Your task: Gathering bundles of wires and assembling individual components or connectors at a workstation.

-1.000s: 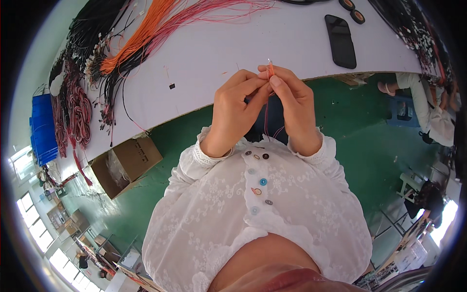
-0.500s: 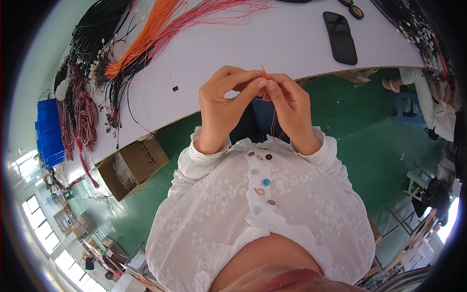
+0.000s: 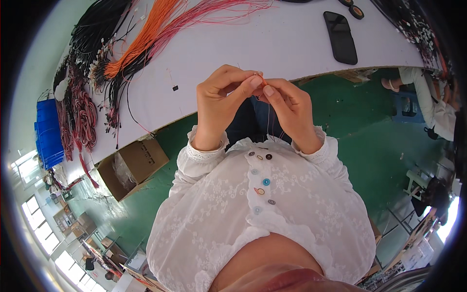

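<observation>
My left hand (image 3: pixel 224 97) and my right hand (image 3: pixel 291 104) are close together just past the table's near edge, each with thumb and forefinger pinched. Between their fingertips shows an orange wire (image 3: pixel 263 81), its end at the left fingertips and its length at the right ones. Thin dark wires (image 3: pixel 269 119) hang from below the right fingers toward my lap. How the wires meet is hidden by the fingers. To the left, a small black connector (image 3: pixel 175 88) with a fine wire lies on the white table (image 3: pixel 228 44).
Orange wires (image 3: pixel 146 39), pink wires (image 3: pixel 194 22) and black cables (image 3: pixel 99 27) heap at the far left. A black phone (image 3: pixel 340 39) and tape rolls (image 3: pixel 356 11) lie far right. Left are a blue bin (image 3: pixel 47 131) and a cardboard box (image 3: pixel 141 160). Another person's leg (image 3: pixel 422 92) shows right.
The orange wire's upright tip has come down to my left fingertips, and the wire now bends between the hands. The left thumb has shifted up and slightly left; the right hand has dropped a little.
</observation>
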A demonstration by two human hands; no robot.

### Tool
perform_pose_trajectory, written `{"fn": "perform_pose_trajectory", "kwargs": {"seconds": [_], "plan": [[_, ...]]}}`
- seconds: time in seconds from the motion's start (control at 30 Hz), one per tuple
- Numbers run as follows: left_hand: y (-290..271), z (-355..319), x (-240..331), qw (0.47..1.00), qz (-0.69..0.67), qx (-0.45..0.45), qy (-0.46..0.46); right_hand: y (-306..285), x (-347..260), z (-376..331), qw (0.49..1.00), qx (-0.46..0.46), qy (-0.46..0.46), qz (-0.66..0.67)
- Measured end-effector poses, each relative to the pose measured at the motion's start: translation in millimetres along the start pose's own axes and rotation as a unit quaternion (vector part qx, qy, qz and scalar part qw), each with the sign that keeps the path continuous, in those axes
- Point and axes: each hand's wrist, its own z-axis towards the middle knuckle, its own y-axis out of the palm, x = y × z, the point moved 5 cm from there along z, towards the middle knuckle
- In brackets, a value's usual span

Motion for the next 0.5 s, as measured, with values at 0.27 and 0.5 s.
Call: {"fn": "perform_pose_trajectory", "kwargs": {"seconds": [0.27, 0.5], "plan": [[-1, 10, -5, 0.999, 0.018, -0.02, 0.017, -5, 8, 10, 0.999, -0.015, -0.015, -0.037], [18, 12, -7, 0.997, 0.059, 0.008, 0.049, -18, 1, 13, 0.998, 0.05, 0.007, 0.046]]}}
